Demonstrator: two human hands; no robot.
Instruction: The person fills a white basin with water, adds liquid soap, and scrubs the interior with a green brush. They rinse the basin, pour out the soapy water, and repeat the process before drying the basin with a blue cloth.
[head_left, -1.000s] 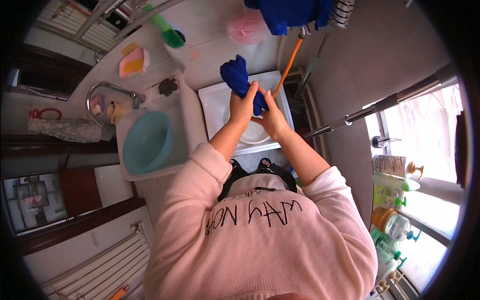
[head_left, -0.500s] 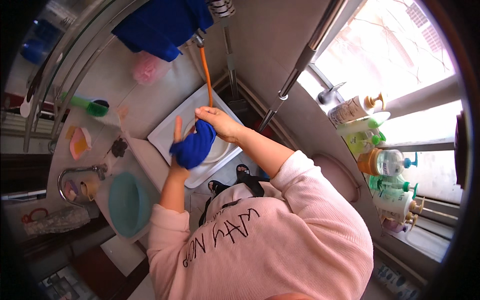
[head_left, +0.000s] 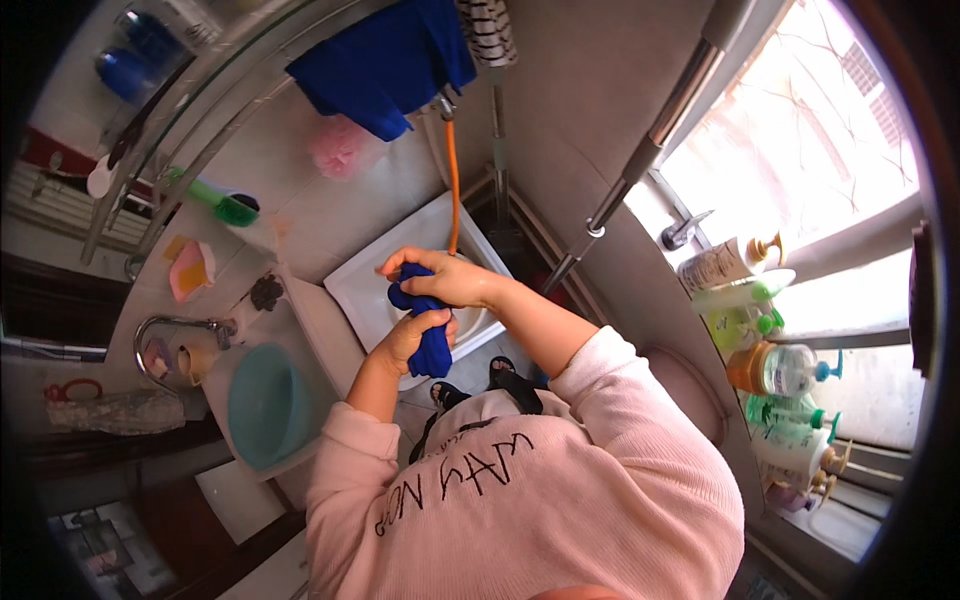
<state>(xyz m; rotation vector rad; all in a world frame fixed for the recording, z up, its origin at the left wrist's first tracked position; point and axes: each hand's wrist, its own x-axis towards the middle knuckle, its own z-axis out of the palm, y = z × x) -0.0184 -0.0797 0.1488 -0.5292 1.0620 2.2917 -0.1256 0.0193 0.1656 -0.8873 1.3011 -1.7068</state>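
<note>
A bunched blue cloth is gripped in both my hands above a white basin. My left hand wraps round its lower part, and the loose end hangs below that fist. Just above, my right hand holds the upper part, its fingers curled over the fabric. Behind my right hand an orange hose runs down from a wall tap into the basin. Part of a round pale bowl in the basin is hidden by my hands and the cloth.
A teal tub sits in the sink at left under a curved faucet. Another blue cloth hangs at the top, near a pink bath puff. Metal poles slant past on the right. Several pump bottles line the windowsill.
My left hand, earlier with a finger stretched up, has closed round the cloth. My right hand has come over its top, and the cloth is now squeezed into a long bundle. The view has shifted.
</note>
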